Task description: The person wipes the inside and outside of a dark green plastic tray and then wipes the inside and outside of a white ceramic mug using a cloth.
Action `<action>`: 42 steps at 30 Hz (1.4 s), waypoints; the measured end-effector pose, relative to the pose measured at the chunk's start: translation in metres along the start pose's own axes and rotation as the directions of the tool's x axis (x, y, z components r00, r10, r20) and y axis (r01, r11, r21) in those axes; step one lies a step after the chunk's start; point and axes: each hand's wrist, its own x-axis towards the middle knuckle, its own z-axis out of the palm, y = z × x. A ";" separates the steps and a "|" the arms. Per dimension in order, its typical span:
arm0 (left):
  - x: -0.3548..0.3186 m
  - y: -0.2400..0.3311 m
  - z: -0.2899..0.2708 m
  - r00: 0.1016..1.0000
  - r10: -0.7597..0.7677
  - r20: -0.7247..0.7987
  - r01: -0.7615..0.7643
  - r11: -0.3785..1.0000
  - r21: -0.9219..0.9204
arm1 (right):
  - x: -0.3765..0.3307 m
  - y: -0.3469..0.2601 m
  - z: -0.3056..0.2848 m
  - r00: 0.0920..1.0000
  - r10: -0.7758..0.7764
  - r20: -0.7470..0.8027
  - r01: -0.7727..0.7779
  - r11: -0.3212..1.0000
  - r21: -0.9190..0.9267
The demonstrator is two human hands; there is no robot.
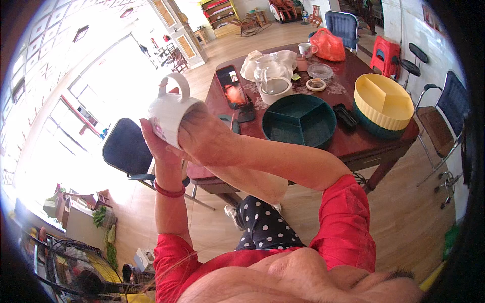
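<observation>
Left of the frame's middle, the left hand (162, 151) curls round a white flowered mug (171, 112). The right hand (209, 135) pokes inside; its fingers are hidden, so its grip can't be told.

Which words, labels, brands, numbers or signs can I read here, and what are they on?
Readable text: none that I can make out.
White handled vessel in the left hand: pinkish decoration, no lettering I can make out.
Phone: lit screen, any text too small to read.
White mug on the table: markings too small to read.
Red plastic bag: no legible print.
</observation>
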 end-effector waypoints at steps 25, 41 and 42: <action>-0.021 -0.009 0.008 0.931 0.173 -0.322 -0.088 0.961 0.260 | -0.003 -0.007 -0.009 0.985 -0.109 0.133 0.119 0.990 -0.072; -0.046 -0.027 0.035 0.795 0.441 -0.416 -0.179 0.827 0.533 | 0.001 -0.031 -0.025 0.954 -0.227 0.194 0.229 0.973 0.015; -0.048 -0.028 0.035 0.802 0.431 -0.414 -0.197 0.845 0.498 | 0.000 -0.032 -0.024 0.954 -0.234 0.188 0.232 0.972 0.029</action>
